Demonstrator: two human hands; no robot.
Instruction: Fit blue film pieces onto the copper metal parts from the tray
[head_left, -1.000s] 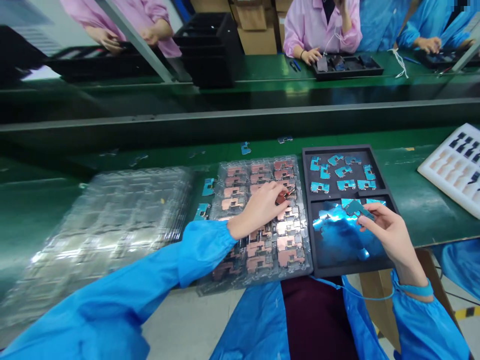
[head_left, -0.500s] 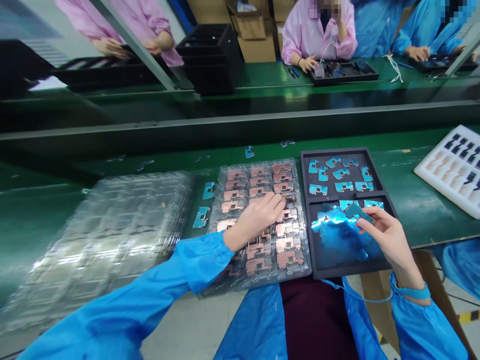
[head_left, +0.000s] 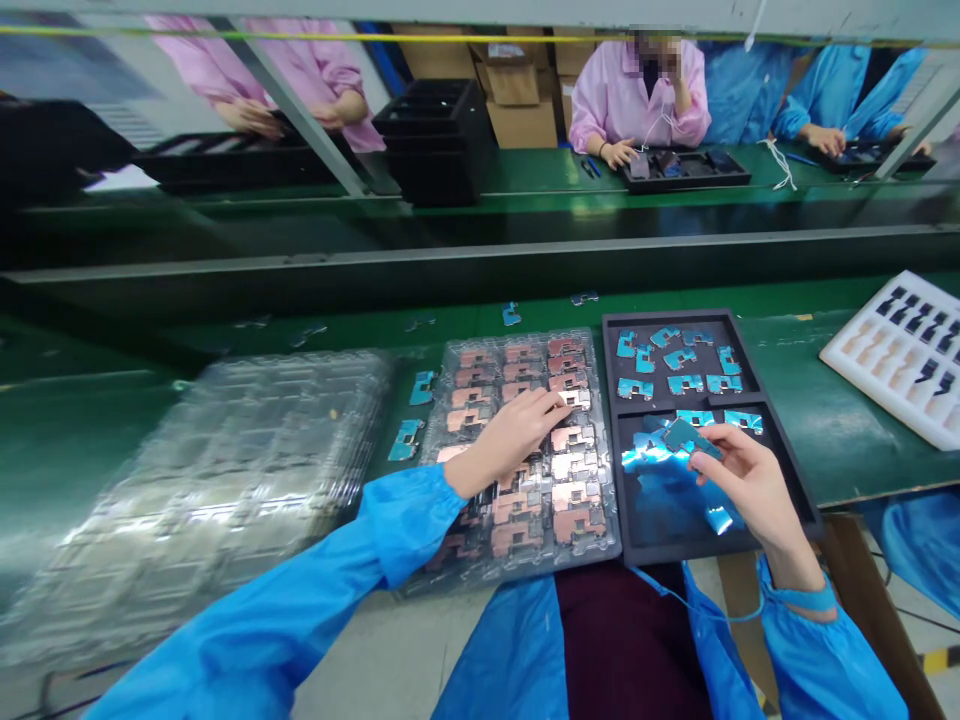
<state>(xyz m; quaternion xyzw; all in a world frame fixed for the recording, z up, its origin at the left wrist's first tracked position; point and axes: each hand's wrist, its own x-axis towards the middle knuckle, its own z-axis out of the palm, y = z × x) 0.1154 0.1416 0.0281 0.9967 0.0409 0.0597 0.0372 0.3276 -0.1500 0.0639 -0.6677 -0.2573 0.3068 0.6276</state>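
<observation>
My left hand (head_left: 521,430) reaches over a clear plastic tray (head_left: 439,565) filled with rows of copper-faced circuit boards. Its bent fingertips close at the edge of one copper-faced circuit board (head_left: 576,399) in the right column; the exact grip is partly hidden. Between thumb and fingers, my right hand (head_left: 742,480) pinches a blue-green circuit board (head_left: 684,436) above the black tray (head_left: 624,545). Several blue-filmed circuit boards (head_left: 685,384) lie in that tray's far section. Shiny blue film (head_left: 667,500) covers part of its near section.
At left are stacked clear plastic trays (head_left: 247,480). Loose boards (head_left: 407,440) lie on the green bench, and a white foam tray (head_left: 911,350) with small parts sits at right. Across a barrier (head_left: 450,265), people in pink and blue work beside stacked black trays (head_left: 427,150).
My right hand has moved slightly left with the circuit board, over the blue film. My left hand stays at the right column, and the copper-faced board at its fingertips now shows more. The view has tilted up slightly.
</observation>
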